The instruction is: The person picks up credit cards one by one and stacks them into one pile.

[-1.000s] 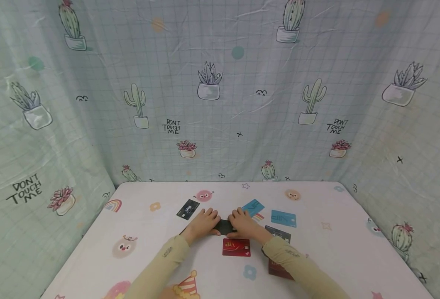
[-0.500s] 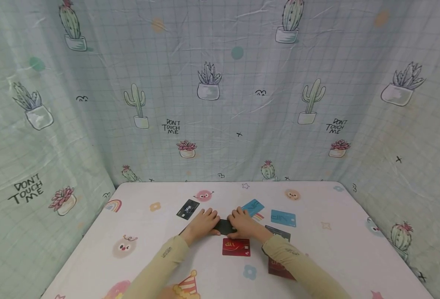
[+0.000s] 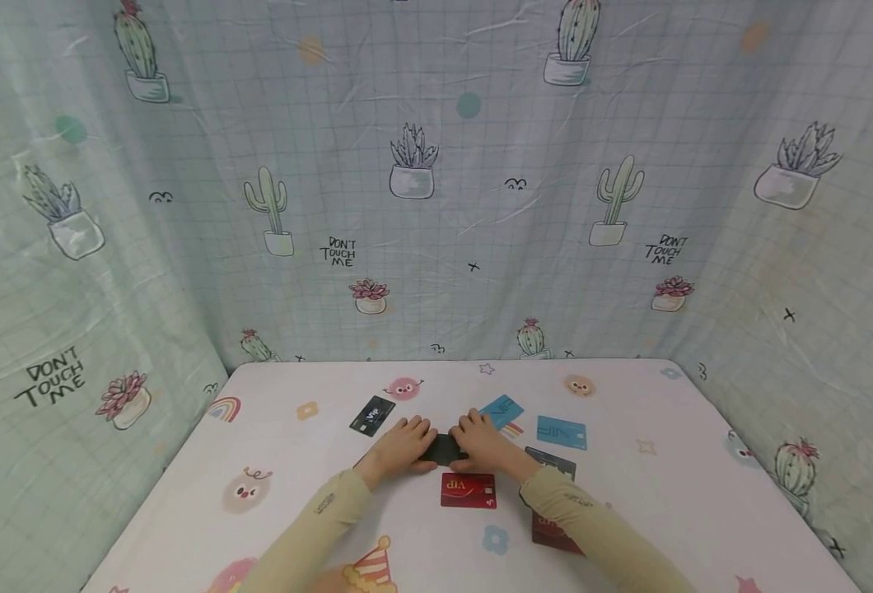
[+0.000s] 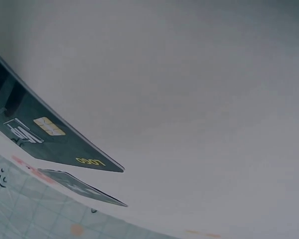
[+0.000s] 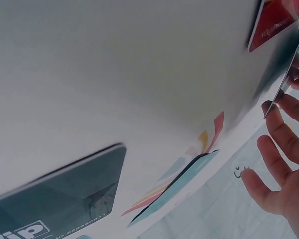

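Observation:
Both hands meet over a dark card near the middle of the table. My left hand [image 3: 401, 445] holds the dark card [image 3: 444, 450] by its left end, and my right hand [image 3: 483, 445] grips the right end. Seen edge-on in the right wrist view, the card is thin and sits between the fingertips. A red VIP card [image 3: 469, 491] lies just in front of the hands. Behind the right hand is a blue card [image 3: 502, 411], partly covered by the fingers. The left wrist view shows no hand, only a dark card with a gold chip [image 4: 50, 139] and another dark card beyond.
A black VIP card [image 3: 373, 415] lies to the left and a second blue card [image 3: 562, 432] to the right. A grey card [image 3: 551, 463] and a dark red card [image 3: 553, 534] are partly hidden by the right arm. Patterned curtains [image 3: 436, 247] enclose the table [image 3: 674, 511].

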A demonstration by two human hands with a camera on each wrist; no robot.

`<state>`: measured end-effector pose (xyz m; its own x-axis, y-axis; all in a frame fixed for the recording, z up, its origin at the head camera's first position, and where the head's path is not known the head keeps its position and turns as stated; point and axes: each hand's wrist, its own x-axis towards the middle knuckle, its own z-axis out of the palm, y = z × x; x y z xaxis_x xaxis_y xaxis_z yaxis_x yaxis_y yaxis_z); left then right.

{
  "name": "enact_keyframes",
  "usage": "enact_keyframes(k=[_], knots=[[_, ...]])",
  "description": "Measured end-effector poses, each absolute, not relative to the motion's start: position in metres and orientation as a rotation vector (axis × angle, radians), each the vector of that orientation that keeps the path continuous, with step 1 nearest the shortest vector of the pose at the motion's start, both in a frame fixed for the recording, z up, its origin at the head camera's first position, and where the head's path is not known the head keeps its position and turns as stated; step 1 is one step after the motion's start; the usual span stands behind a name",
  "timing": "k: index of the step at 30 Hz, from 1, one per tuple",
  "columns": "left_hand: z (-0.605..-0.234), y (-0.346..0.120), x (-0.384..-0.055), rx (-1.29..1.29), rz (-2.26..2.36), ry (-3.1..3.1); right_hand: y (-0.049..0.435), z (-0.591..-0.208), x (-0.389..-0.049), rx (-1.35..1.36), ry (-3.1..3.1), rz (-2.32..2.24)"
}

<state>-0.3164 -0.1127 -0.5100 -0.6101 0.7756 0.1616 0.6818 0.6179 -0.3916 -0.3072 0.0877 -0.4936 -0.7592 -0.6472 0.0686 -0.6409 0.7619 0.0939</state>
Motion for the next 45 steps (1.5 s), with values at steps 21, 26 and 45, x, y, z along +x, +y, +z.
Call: enact_keyframes(k=[21,26,45], knots=[[-0.508,-0.112,-0.314,-1.126,0.426,-2.473,0.097,-0.496,-0.312,1.025,-2.863,-0.040],[-0.506,-0.111,-0.309,-1.123,0.426,-2.473,0.100,-0.495,-0.308,1.022,-2.853,-0.037],[-0.502,-0.109,-0.290,-1.129,0.363,-2.434,0.112,-0.480,-0.286,0.992,-2.861,0.082]])
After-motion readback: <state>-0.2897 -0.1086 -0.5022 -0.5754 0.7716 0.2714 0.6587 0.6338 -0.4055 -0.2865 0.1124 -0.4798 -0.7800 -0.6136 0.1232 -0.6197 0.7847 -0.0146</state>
